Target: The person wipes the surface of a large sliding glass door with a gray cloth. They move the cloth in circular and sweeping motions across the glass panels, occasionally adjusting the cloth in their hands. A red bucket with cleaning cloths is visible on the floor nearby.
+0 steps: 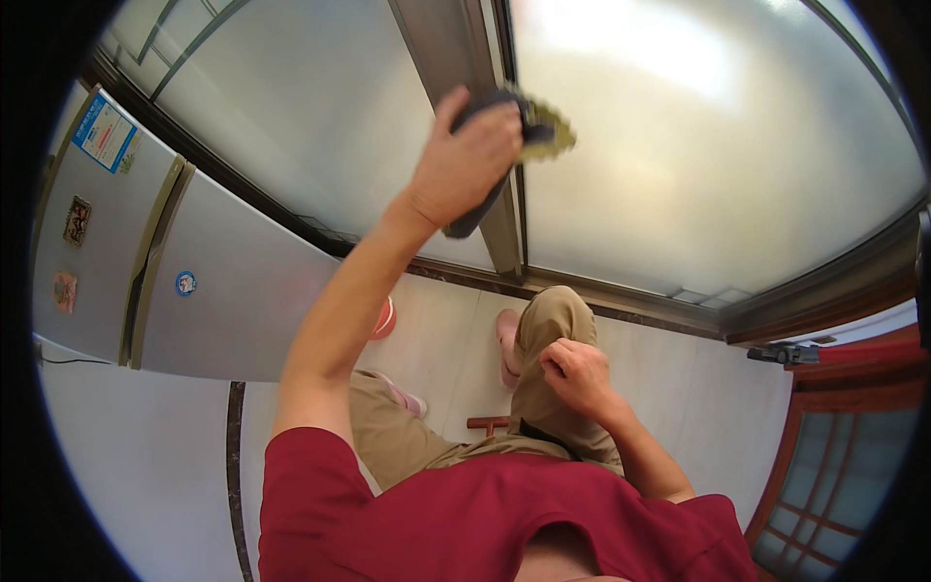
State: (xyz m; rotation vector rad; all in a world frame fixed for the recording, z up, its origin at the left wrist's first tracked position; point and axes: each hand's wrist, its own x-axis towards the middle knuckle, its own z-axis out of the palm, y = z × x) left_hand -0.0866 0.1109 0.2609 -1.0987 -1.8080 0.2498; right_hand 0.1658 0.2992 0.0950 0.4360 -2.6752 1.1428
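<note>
My left hand (465, 160) grips a dark grey cloth (480, 211) with a yellow-green scalloped edge. It is held at the brown frame stile (447, 36) where two frosted glass door panels meet; whether the cloth presses on the frame I cannot tell. The hand and cloth are slightly blurred. Over my right knee, on khaki trousers (556, 313), lies my right hand (578, 375) with its fingers curled in and nothing visible in them. The right frosted glass panel (691, 167) is brightly lit from behind.
On the left stands a silver refrigerator (233, 284) with stickers and a label bearing writing. A red bucket (385, 320) is partly hidden behind my left forearm. Part of a reddish wooden stool (489, 422) shows between my legs. A wooden cabinet with glass panes (822, 480) stands at right.
</note>
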